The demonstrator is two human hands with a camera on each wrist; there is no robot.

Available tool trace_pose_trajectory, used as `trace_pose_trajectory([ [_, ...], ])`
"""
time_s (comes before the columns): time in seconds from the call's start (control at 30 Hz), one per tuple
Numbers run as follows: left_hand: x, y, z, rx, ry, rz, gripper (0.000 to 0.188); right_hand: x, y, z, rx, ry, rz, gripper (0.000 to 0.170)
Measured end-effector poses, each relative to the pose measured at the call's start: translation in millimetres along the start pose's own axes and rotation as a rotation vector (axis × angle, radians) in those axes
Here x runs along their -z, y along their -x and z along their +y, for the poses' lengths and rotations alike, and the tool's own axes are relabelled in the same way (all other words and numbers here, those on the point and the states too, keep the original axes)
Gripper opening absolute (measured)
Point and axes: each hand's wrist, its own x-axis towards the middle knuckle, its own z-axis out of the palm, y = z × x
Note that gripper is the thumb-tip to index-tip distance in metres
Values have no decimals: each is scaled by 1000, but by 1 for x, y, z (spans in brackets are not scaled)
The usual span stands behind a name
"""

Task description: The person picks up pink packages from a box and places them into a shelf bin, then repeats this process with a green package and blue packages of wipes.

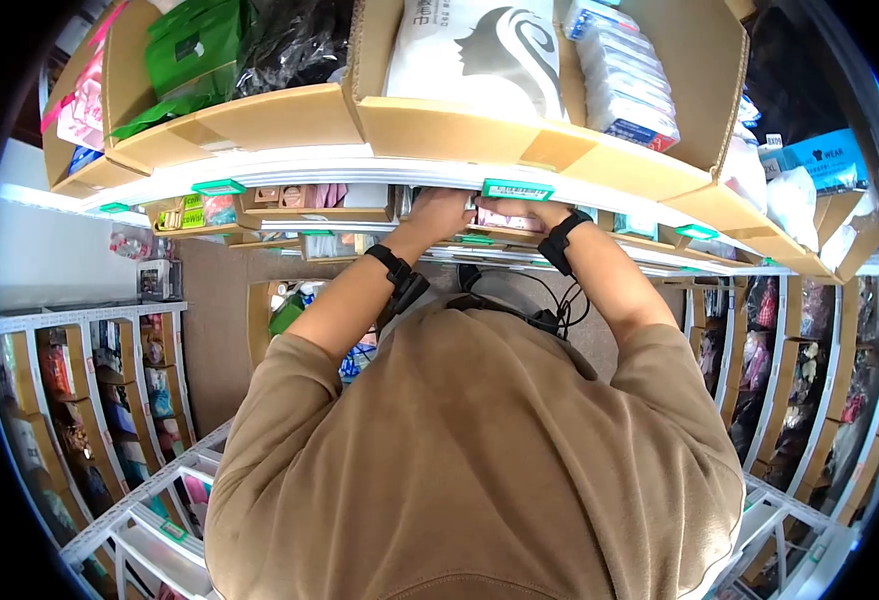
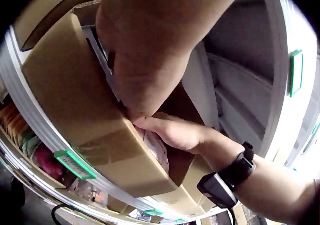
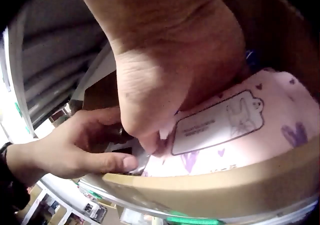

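Both hands reach into a cardboard box (image 2: 75, 85) on a shelf below the top row. My left hand (image 3: 75, 145) is at the box's front wall, its thumb extended along the rim and its other fingers inside, partly behind the right hand. Beside its thumb lies clear, shiny plastic wrap (image 3: 142, 161). My right hand (image 3: 175, 85) is bent down over a pink package (image 3: 280, 110) with purple hearts and a rabbit drawing on a framed label. Its thumb points down at the package's near end; its other fingertips are hidden. In the head view, the hands (image 1: 441, 212) are close together under the upper shelf.
Overhead, an upper shelf holds open boxes with a white bag (image 1: 474, 55), green packages (image 1: 194, 45) and stacked tissue packs (image 1: 627, 75). Green-framed labels (image 1: 517, 189) line the shelf edges. Filled racks (image 1: 89, 400) flank both sides; another box (image 1: 259, 325) is low behind the left arm.
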Motion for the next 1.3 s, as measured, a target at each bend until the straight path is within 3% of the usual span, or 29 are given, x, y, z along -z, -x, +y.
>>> trace_pose_trajectory([
  [0.07, 4, -1, -6, 51, 1, -30, 45, 14, 14, -33, 45, 67, 7, 57],
  [0.13, -8, -7, -21, 128, -49, -53, 47, 6, 10, -39, -130, -32, 141, 53],
  [0.2, -13, -12, -28, 184, -29, -84, 52, -4, -11, -33, -123, 144, 103, 49],
  [0.27, -11, -15, -24, 222, -56, -114, 57, 4, -9, -33, -418, -100, -142, 45],
  [0.3, -14, -19, -25, 280, 16, -192, 65, -1, -9, -22, -119, 154, 46, 39],
  [0.4, -26, -35, -13, 378, 25, -279, 71, -23, -17, 9, -44, 184, 81, 37],
  [0.43, -9, -32, 0, 307, -20, -266, 73, -26, -19, 13, -7, 196, 102, 36],
  [0.47, -48, -47, -13, 354, -28, -177, 69, -28, -22, 17, 31, 207, 124, 35],
  [0.53, -11, -38, 10, 370, -101, -227, 67, -11, -9, -17, 29, 397, 182, 33],
  [0.6, -34, -50, 2, 450, -74, -108, 66, -6, -4, -25, 39, 334, 189, 33],
  [0.67, -24, -44, 6, 415, -170, -77, 58, -40, -29, 15, 165, 332, 182, 26],
  [0.7, -36, -52, -3, 444, -111, -15, 55, -35, -32, 13, 144, 309, 73, 25],
  [0.73, -56, -60, -16, 470, -52, 46, 51, -25, -25, 4, 179, 271, 88, 25],
  [0.77, -66, -64, -23, 466, -1, 4, 45, -34, -32, 18, 242, 286, 87, 25],
  [0.83, -50, -54, -15, 419, -35, -177, 60, -62, -48, 48, 375, 376, 36, 27],
  [0.87, -37, -48, -11, 396, -39, -295, 67, -70, -54, 58, 388, 382, 24, 27],
  [0.93, -39, -50, -23, 310, 4, -365, 80, -81, -64, 78, 350, 302, -139, 31],
  [0.97, -33, -36, -21, 230, 39, -211, 58, -85, -71, 83, 341, 267, -229, 33],
  [1.0, -18, -23, -13, 247, 48, -131, 56, -74, -61, 72, 367, 270, -156, 35],
  [1.07, 20, -2, -6, 283, 238, -177, 62, -34, -31, 23, 408, 353, -202, 36],
  [1.13, 21, 26, -10, 250, 314, 41, 66, -21, -17, -2, 285, 271, -262, 36],
  [1.17, 7, 44, -14, 158, 355, 316, 63, -13, -16, -12, 230, 268, -321, 35],
  [1.2, 1, 62, -20, 132, 467, 400, 44, -11, -12, -18, 296, 310, -223, 31],
  [1.27, 33, 125, -30, 177, 645, 258, 46, -8, -14, -25, 442, 303, -39, 28],
  [1.3, 23, 155, -44, 197, 737, 315, 38, -3, -10, -44, 373, 315, -39, 27],
])
